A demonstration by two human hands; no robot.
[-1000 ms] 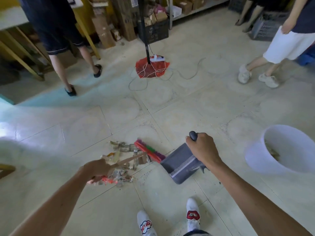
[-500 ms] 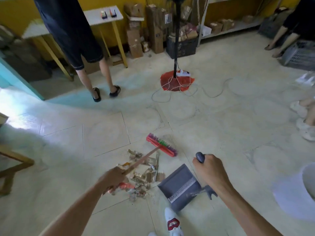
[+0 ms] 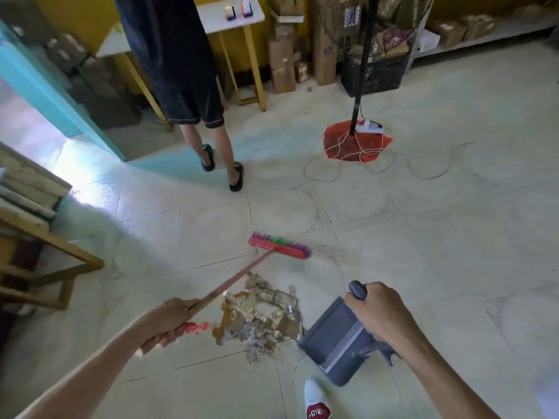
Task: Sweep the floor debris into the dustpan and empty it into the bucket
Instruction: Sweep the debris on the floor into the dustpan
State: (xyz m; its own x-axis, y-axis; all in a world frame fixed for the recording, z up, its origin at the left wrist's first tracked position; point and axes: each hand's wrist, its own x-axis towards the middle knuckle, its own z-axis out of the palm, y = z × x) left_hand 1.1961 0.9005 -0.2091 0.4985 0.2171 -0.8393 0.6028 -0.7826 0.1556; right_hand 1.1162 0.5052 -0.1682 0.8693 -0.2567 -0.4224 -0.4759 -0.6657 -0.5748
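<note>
**Red broom head out past the pile, grey dustpan at its near right**

Red-backed, with purple and green bristles, the broom (image 3: 279, 245) has its head on the pale tiled floor (image 3: 423, 252), just beyond the far edge of the debris pile (image 3: 260, 316). Its handle slants back toward me into my left hand (image 3: 169, 320), whose fingers are wrapped tight around the shaft. My right hand (image 3: 382, 313) is clenched on the dustpan's handle, and the grey dustpan (image 3: 335, 343) sits low at the pile's near right corner, its open lip touching the scraps. The debris is a heap of torn brown and grey paper between the two hands. I see my white shoe (image 3: 316, 402) just near of the pan. Far left, another person (image 3: 181, 71) stands by a yellow-legged table (image 3: 211, 19). Far right, a black pole rises from a red base (image 3: 357, 143) with looped cord. I cannot see the bucket.
</note>
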